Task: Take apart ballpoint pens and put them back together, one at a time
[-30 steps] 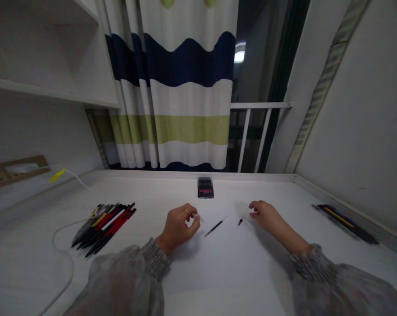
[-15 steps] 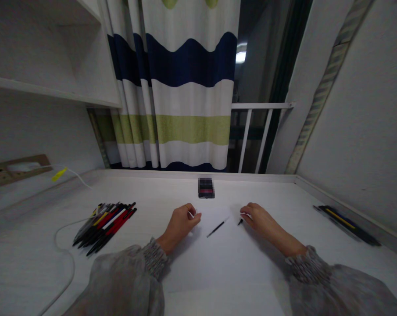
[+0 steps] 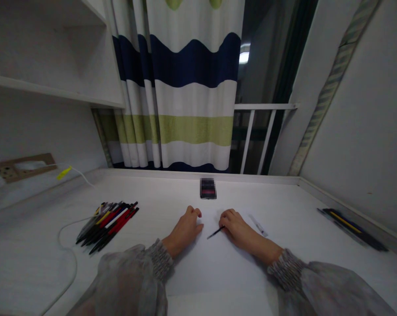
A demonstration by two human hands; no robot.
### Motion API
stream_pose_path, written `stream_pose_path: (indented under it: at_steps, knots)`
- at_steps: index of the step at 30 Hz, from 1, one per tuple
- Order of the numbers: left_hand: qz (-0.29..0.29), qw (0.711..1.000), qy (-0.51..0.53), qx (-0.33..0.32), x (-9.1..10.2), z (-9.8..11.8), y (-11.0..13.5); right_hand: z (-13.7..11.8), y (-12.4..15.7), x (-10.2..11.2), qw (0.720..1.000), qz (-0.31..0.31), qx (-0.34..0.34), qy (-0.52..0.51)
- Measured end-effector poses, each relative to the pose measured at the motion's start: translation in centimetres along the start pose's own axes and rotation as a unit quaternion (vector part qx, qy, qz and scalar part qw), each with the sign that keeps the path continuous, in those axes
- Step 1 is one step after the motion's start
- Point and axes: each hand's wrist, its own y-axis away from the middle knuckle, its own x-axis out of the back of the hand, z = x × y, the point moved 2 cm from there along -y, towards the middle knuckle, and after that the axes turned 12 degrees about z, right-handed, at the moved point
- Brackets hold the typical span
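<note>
While the pen refill (image 3: 216,232) juts from under the right hand (image 3: 237,226), whether that grip holds it cannot be told.

Light is dim and greyish, with a white glow (image 3: 244,57) in the dark window (image 3: 264,74) at far right. Soft shadows edge the left hand (image 3: 184,229) and right hand (image 3: 235,227). Wide-angle distortion stretches the near sleeves (image 3: 330,281); a far dark object (image 3: 208,188) looks pixelated.
</note>
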Motion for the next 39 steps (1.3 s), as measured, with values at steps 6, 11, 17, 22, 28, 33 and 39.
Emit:
stream_pose_path:
  at_steps: [6, 11, 17, 22, 28, 33, 39]
  knots:
    - [-0.010, 0.999, 0.021, -0.044, 0.6, 1.2, 0.1, -0.4, 0.0, 0.4, 1.000, -0.008, 0.017, 0.010]
    - [-0.056, 0.992, 0.055, -0.104, 0.4, 1.6, 0.3, -0.8, -0.1, 0.7, 0.999, 0.022, 0.033, 0.010]
    - [-0.012, 0.991, 0.050, -0.121, 0.5, 1.2, 0.0, -0.8, -0.3, 1.5, 0.994, 0.014, 0.010, 0.108]
    - [0.006, 0.991, 0.043, -0.125, 0.8, 0.9, -0.2, -0.6, 0.0, 2.3, 0.985, 0.013, -0.079, 0.154]
    - [-0.064, 0.973, 0.094, -0.201, 0.2, 1.5, 0.1, -2.4, 0.7, 1.9, 0.985, -0.047, -0.154, 0.059]
    - [-0.112, 0.964, 0.116, -0.210, 0.0, 2.1, 0.2, -3.7, 1.0, 1.3, 0.987, -0.061, -0.146, 0.034]
    - [-0.112, 0.966, 0.118, -0.199, 0.1, 2.3, 0.3, -3.7, 1.0, 1.0, 0.983, -0.070, -0.160, 0.048]
